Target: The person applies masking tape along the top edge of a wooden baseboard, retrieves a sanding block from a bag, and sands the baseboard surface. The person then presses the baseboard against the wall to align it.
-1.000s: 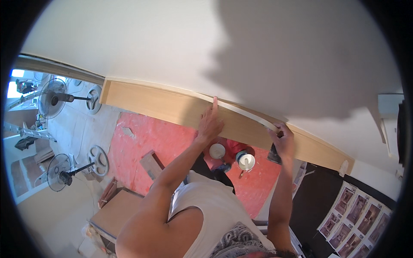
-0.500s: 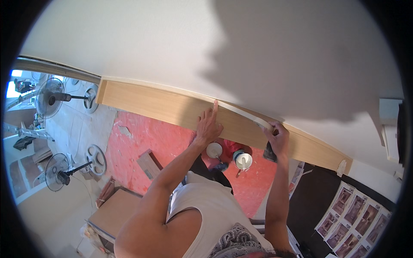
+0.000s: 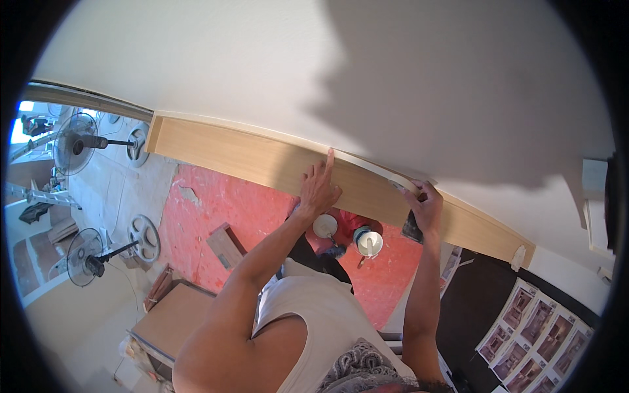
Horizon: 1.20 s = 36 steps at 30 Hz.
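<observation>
My left hand [image 3: 319,190] has its index finger stretched out, the tip pressing on a strip of pale tape [image 3: 362,162] along the upper edge of a light wooden door-frame board [image 3: 223,145], where it meets the white wall. The other fingers are loosely bent and hold nothing. To the right, my right hand [image 3: 427,209] grips the tape roll [image 3: 409,185] between thumb and fingers, and the strip runs from it to the left fingertip. Just below the right hand is a dark, flat object [image 3: 411,229]; I cannot tell whether the hand holds it too.
Below are a red floor [image 3: 196,216], a bucket of pale paste [image 3: 369,243] and a second round pale container [image 3: 325,226]. Two standing fans [image 3: 85,255] and a brown-topped table [image 3: 173,318] are at left. Photo sheets [image 3: 534,334] hang on a dark panel at right.
My right hand has shifted slightly right with the tape roll, and the strip now lies nearer the board's upper edge. The left fingertip stays on the tape.
</observation>
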{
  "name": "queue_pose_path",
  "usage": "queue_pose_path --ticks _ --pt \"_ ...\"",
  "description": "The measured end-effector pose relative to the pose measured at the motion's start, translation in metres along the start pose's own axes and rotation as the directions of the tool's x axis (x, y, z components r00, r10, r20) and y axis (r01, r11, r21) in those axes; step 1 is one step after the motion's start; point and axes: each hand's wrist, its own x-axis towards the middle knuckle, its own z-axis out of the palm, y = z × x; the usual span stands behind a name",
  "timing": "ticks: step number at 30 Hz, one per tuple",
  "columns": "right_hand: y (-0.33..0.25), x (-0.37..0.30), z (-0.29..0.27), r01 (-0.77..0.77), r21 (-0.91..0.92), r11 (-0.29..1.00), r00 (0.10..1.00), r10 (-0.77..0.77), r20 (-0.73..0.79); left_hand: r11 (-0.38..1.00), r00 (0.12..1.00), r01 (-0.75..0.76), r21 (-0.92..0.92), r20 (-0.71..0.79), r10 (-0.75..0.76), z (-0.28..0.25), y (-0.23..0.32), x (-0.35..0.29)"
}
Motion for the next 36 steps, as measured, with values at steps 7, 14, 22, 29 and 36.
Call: queue_pose_path --ticks 7,14,22,29,36 --pt "-0.006 -0.001 -0.001 -0.035 -0.002 0.999 0.999 0.035 0.025 1.000 0.999 0.026 -0.015 0.039 -0.026 -0.002 -0.001 0.001" --pt "0.009 -0.001 0.006 0.014 -0.017 1.000 1.000 -0.014 -0.010 0.988 0.992 -0.025 0.154 0.128 0.006 -0.026 -0.034 0.015" --pt "0.013 -0.009 0.010 -0.003 -0.020 1.000 1.000 0.003 -0.012 0.910 0.965 0.197 0.365 0.094 -0.246 -0.118 -0.154 0.030" --pt "0.013 -0.006 0.016 0.006 -0.002 1.000 1.000 -0.006 -0.029 0.987 0.964 0.103 0.122 -0.257 -0.069 -0.083 -0.178 0.022" --pt "0.012 -0.012 0.010 -0.053 -0.037 0.998 0.998 0.053 -0.023 0.965 0.991 -0.026 -0.260 0.119 0.058 -0.001 0.020 -0.005"
